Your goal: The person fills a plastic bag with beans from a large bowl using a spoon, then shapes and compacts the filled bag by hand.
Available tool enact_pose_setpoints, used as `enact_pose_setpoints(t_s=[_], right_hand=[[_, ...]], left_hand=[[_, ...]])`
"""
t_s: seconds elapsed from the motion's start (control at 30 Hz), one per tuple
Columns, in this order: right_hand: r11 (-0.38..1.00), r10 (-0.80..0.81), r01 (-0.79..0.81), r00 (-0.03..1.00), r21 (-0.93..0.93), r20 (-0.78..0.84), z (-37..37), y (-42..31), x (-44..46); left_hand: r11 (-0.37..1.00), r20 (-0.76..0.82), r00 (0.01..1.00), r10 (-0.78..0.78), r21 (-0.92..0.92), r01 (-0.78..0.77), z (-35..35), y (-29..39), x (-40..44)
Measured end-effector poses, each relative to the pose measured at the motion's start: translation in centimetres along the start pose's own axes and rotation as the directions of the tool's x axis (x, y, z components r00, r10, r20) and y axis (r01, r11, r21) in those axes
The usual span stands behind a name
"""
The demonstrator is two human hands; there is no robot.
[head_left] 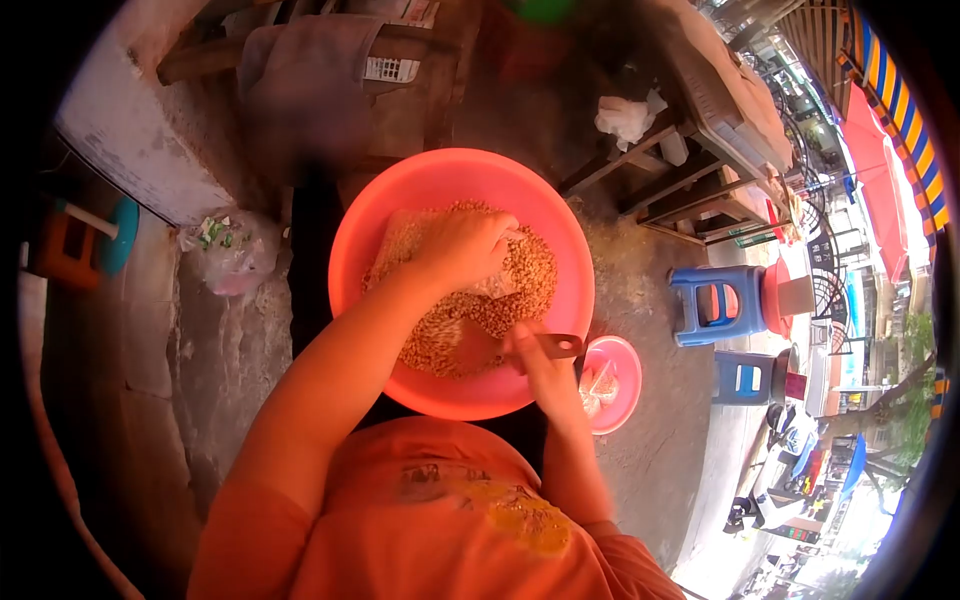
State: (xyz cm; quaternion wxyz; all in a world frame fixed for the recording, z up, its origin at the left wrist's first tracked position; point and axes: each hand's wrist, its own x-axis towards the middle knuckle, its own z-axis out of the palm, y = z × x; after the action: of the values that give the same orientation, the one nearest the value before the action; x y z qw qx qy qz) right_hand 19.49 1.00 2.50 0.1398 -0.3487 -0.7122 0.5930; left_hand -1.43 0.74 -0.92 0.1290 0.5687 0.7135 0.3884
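Observation:
A large pink-red basin (565, 215) sits in front of my body, holding many small tan grains or beans (535, 275). Over the basin, my left hand (468, 247) is closed on the edge of a clear plastic bag (493, 286), which hangs down against the grains. My right hand (540, 362) is wrapped round a brown handle with a hole in its end (567, 346). This tool's flat reddish part (476, 348) reaches into the grains, and I cannot tell its exact kind.
A small pink bowl (628, 383) with bagged contents stands beside the basin. Blue plastic stools (718, 305) are at the right, near a wooden table (715, 110). A clear plastic bag with green scraps (232, 250) lies on the floor at left. Upper left, a cloth drapes over wooden furniture (205, 60).

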Motion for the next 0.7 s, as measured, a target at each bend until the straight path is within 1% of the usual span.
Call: enact_pose_setpoints(t_s=[0.07,0.1,0.13,0.2,0.23,0.33,0.43,0.53,0.57,0.6,0.63,0.67,0.7], right_hand=[[0.994,-0.025,0.012,0.994,0.111,0.111,1.8,0.9,0.7],[0.99,-0.005,-0.014,0.991,0.14,0.13,2.2,0.5,0.8],[0.987,0.007,-0.025,0.994,0.158,0.113,2.1,0.8,0.9],[0.981,0.031,-0.047,0.996,0.191,0.084,1.6,1.8,1.3],[0.938,0.041,-0.048,0.999,0.343,0.028,1.5,1.7,1.2],[0.793,0.072,0.02,0.989,0.608,-0.128,-0.5,0.6,0.6],[0.714,0.01,0.26,0.925,0.65,-0.381,-2.8,0.1,0.3],[0.758,-0.057,0.408,0.819,0.509,-0.571,-3.1,-1.7,0.3],[0.771,-0.084,0.429,0.801,0.471,-0.593,-3.0,-1.7,0.5],[0.869,-0.165,0.388,0.811,0.306,-0.561,-2.8,-1.2,0.6],[0.93,-0.237,0.345,0.825,0.125,-0.513,-2.5,-0.3,0.7],[0.951,-0.297,0.301,0.842,-0.063,-0.451,-2.1,0.3,0.7],[0.952,-0.308,0.283,0.876,-0.121,-0.371,-1.0,0.3,0.7]], left_hand=[[1.0,-0.006,1.0,0.005,-0.018,-0.005,-0.1,-0.1,-0.2],[0.999,-0.016,1.0,0.01,-0.049,-0.011,0.1,-0.1,-0.2],[0.997,-0.026,1.0,0.014,-0.08,-0.016,0.1,-0.2,-0.2],[1.0,0.01,1.0,-0.003,-0.024,0.003,0.0,-0.2,-0.2],[1.0,0.028,0.999,-0.016,0.003,0.016,-0.2,0.0,-0.3],[0.999,0.035,0.998,-0.043,-0.01,0.044,-0.5,0.3,-0.2],[0.999,0.036,0.999,-0.026,-0.037,0.027,-0.5,0.2,-0.2],[1.0,-0.009,1.0,0.017,-0.026,-0.017,-0.1,0.0,-0.2],[1.0,0.011,1.0,-0.002,-0.016,0.002,0.1,0.0,-0.2],[1.0,0.031,0.999,-0.022,-0.005,0.022,-0.2,0.3,-0.2],[0.999,0.05,0.998,-0.044,0.008,0.043,-0.4,0.5,-0.3],[0.999,0.032,0.999,-0.035,0.013,0.035,-0.3,0.4,-0.3],[0.999,0.015,1.0,-0.027,0.019,0.027,-0.1,0.3,-0.3]])
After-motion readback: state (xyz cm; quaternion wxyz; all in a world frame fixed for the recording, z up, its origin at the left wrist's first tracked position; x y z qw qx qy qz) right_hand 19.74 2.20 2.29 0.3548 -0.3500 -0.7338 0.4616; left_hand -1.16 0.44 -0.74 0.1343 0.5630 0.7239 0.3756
